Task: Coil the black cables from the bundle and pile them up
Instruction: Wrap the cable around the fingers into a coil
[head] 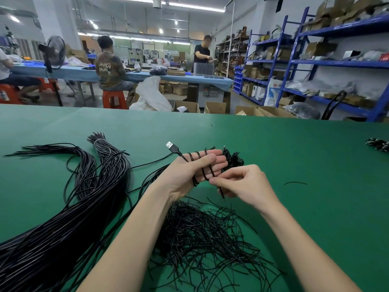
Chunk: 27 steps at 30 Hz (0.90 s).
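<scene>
A thick bundle of black cables (pixel 63 218) lies along the left of the green table (pixel 294 157), tied near its far end. My left hand (pixel 189 171) is held flat with one black cable (pixel 203 167) wound in several loops around its fingers, thumb pressing the loops. The cable's USB plug (pixel 171 146) sticks out past the fingers. My right hand (pixel 242 184) pinches the cable's loose end just right of the left palm. A small pile of coiled cables (pixel 232 159) lies right behind my hands.
A heap of short black ties (pixel 202 234) lies under my forearms. One stray tie (pixel 294 183) lies to the right, and another dark cable clump (pixel 377 144) sits at the table's right edge. Beyond the table are seated and standing people, boxes and blue shelves (pixel 315 60).
</scene>
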### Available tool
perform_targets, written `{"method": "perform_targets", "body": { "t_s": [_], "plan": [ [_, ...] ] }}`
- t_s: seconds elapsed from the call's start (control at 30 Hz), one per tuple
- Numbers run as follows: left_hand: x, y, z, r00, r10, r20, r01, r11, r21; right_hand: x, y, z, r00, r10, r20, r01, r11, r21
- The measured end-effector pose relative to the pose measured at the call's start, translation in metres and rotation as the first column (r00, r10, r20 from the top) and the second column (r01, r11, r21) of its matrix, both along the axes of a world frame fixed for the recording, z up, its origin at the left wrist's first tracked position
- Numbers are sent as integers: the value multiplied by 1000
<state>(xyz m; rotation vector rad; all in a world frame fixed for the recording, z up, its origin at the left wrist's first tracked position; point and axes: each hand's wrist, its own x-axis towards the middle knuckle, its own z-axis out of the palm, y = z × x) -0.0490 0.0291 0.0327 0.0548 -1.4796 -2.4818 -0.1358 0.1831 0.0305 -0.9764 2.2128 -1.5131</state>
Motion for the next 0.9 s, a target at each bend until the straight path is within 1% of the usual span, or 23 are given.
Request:
{"method": "perform_targets", "body": {
  "t_s": [0.07,0.1,0.13,0.23,0.37,0.43,0.5,0.53,0.57,0.67,0.7,0.8,0.83,0.9],
  "plan": [
    [0,0,-1,1000,7,-7,-7,1000,-4,-3,7,2,993,103,61,-107,991,76],
    [0,-1,-1,1000,13,-10,-13,1000,-1,-4,9,2,982,154,106,-164,983,86],
    [0,-2,-1,1000,14,-13,-14,1000,1,-4,11,2,975,176,138,-187,980,70],
    [-1,1,-2,999,-25,-22,25,1000,-11,-5,11,0,976,137,168,-137,990,-8],
    [0,1,-2,999,-35,-19,34,998,-52,-4,6,-7,967,162,196,-157,987,-40],
    [1,1,-1,999,-42,-14,41,996,-82,-5,6,-7,961,186,203,-188,982,-6],
    [3,1,0,998,-70,-3,69,992,-109,-11,12,2,949,239,204,-262,960,95],
    [5,1,0,996,-90,7,90,988,-127,-16,17,9,939,283,198,-311,941,131],
    [7,1,1,993,-113,20,115,982,-152,-21,20,18,932,315,181,-339,932,124],
    [10,5,1,975,-215,52,221,947,-232,-23,16,41,948,312,62,-309,950,-47],
    [10,8,1,966,-251,57,258,929,-267,-20,9,47,944,330,7,-330,943,-37],
    [12,16,1,947,-314,67,316,876,-365,-6,-15,58,886,451,-105,-433,887,157],
    [12,18,2,943,-326,71,328,867,-376,-4,-20,60,878,457,-139,-430,883,188],
    [14,18,3,930,-356,88,363,856,-368,-5,-26,62,887,428,-174,-399,899,178]
  ]
}}
